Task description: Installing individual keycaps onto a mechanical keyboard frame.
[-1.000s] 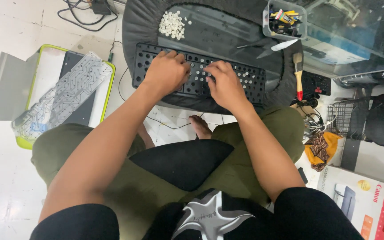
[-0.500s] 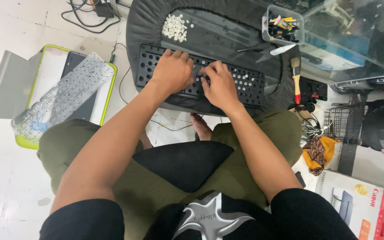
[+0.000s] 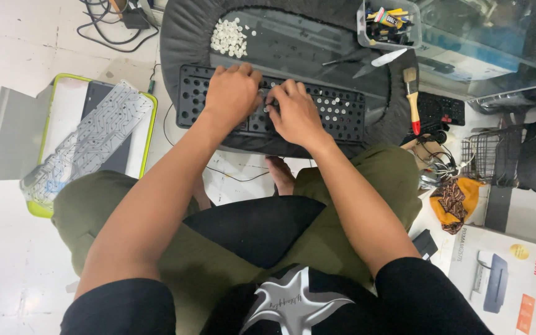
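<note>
Head view: a person sits cross-legged on a pale floor, bent over a stripped keyboard frame.
Keyboard frame: the black frame (image 3: 271, 105) lies flat across the near edge of a dark round pad (image 3: 181, 43), close to the knees, where both hands reach it without stretching.
Left hand: the left hand (image 3: 234, 93) rests knuckles-up on the middle of the frame, fingers curled down onto it; whether they pinch anything cannot be told.
Right hand: the right hand (image 3: 294, 111) sits just beside it, fingertips bent onto the frame at the edge of the white rubber domes (image 3: 336, 107) seated in its right half; any grip is hidden.
Loose domes: a small heap of white domes (image 3: 228, 38) lies on the pad behind the frame, within reach of the left hand.
Tools: a red-handled brush (image 3: 412, 99), a thin black tool and a clear tub of small items (image 3: 387, 22) sit on the pad's right side.
Membrane sheet: the keyboard's translucent circuit sheet (image 3: 88, 146) is laid apart in a green-rimmed tray (image 3: 150, 124) on the left, seemingly kept out of the work.
</note>
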